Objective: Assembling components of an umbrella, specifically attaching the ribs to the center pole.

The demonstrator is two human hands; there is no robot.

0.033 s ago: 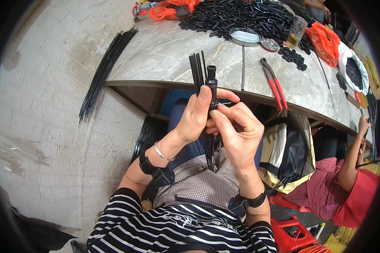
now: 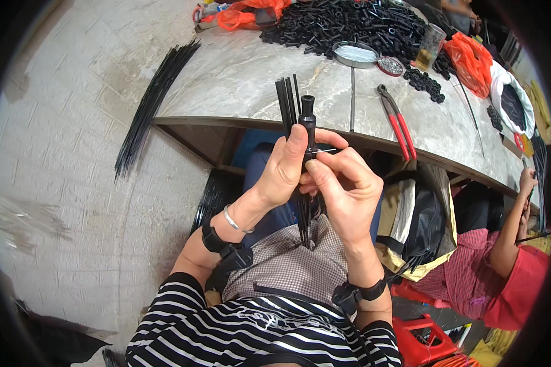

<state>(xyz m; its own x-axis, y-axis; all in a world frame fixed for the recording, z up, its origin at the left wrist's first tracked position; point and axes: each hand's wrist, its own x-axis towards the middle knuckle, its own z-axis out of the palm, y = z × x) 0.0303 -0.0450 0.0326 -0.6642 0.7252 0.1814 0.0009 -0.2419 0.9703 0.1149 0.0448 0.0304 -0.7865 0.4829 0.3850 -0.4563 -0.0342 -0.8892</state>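
A grey worktop (image 2: pixel 245 79) adjoins a pale wall (image 2: pixel 92 122). Left hand (image 2: pixel 281 168) grips a flared black tube (image 2: pixel 308 125); right hand (image 2: pixel 350 189) pinches its lower part.

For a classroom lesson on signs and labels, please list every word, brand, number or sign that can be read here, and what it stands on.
Striped shirt: pale script-like lettering across the front, too warped and blurred to read.
Black tubular piece, held upright: no lettering can be made out.
Red-handled tool on the table: none can be made out.
Overall: no readable text.
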